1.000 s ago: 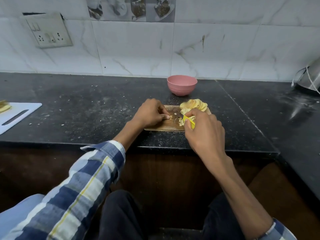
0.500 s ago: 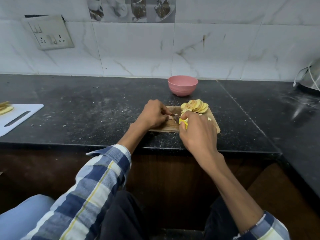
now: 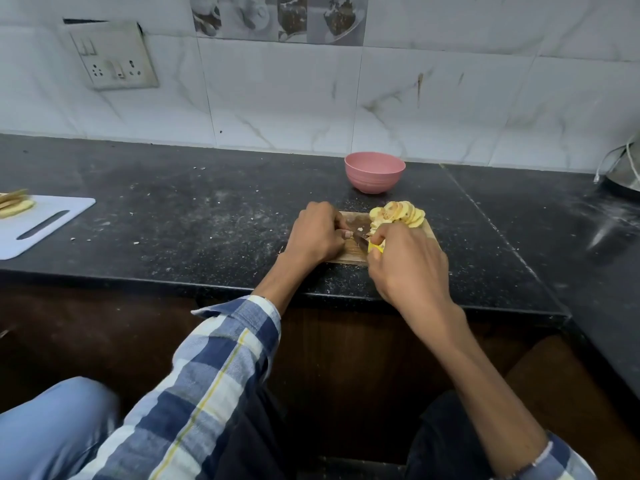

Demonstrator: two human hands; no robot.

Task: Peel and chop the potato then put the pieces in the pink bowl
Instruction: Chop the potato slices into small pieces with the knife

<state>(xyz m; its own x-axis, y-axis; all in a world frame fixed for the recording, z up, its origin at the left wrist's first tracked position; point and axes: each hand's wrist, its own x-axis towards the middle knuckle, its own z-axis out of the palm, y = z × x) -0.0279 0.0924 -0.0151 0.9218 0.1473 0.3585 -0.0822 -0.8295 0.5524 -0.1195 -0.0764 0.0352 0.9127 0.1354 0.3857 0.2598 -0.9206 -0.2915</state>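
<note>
A small wooden cutting board (image 3: 349,255) lies near the counter's front edge. A fan of pale yellow potato slices (image 3: 398,214) sits on its far right part. My right hand (image 3: 408,268) grips a knife by its yellow handle (image 3: 376,248). The dark blade (image 3: 362,242) points left across the board. My left hand (image 3: 317,235) rests on the board's left end, fingers curled, pinching a small potato piece beside the blade; the piece is mostly hidden. The pink bowl (image 3: 374,176) stands just behind the board, and its inside is out of sight.
A white cutting board (image 3: 41,225) with some pale slices (image 3: 15,204) lies at the counter's far left. A metal appliance with a cord (image 3: 623,171) stands at the far right. Crumbs dot the black counter (image 3: 207,216). A tiled wall with a socket plate (image 3: 114,57) is behind.
My right hand has shifted the knife left, from beside the slices toward my left hand. My left hand has stayed on the board.
</note>
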